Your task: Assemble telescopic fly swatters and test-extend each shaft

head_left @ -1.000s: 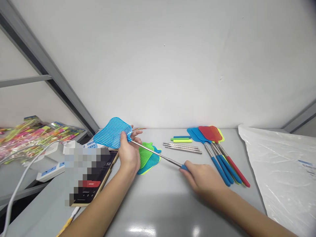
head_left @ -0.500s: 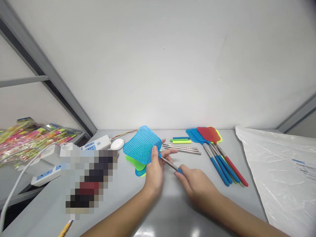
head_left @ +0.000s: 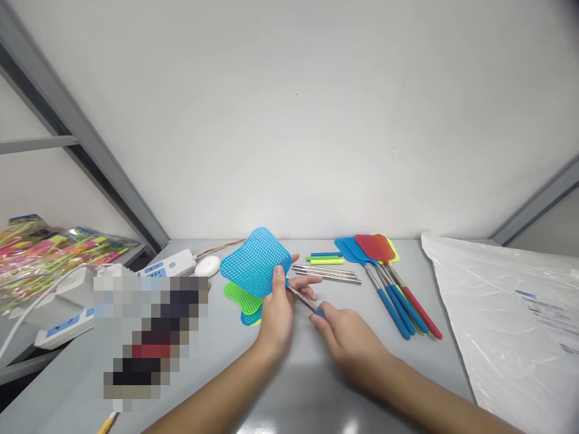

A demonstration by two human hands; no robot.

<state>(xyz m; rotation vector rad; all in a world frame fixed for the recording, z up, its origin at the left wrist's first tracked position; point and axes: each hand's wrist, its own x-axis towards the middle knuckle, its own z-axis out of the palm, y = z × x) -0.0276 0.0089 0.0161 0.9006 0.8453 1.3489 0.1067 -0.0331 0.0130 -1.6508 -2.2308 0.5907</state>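
Observation:
A blue fly swatter [head_left: 257, 262] with a perforated head and a metal shaft is held in both hands above the table. My left hand [head_left: 277, 316] pinches the base of its head, thumb on top, other fingers reaching out behind. My right hand [head_left: 350, 334] is closed around its blue grip, most of which the palm hides. Beneath the swatter lie loose heads, a green one [head_left: 244, 299] and a blue one [head_left: 251, 317], partly covered. Behind my hands are several metal rods [head_left: 328, 274] and a few coloured grip sleeves [head_left: 325, 261].
To the right lie several swatters with blue and red grips [head_left: 418, 310], beside a white plastic bag [head_left: 506, 319]. On the left are power strips [head_left: 169, 265], a white round disc [head_left: 207, 266], a blurred-out object [head_left: 151, 337] and packaged colourful goods [head_left: 54, 259].
The whole view has shifted slightly, so the table things appear a little further left. Both hands keep the same hold on the blue fly swatter.

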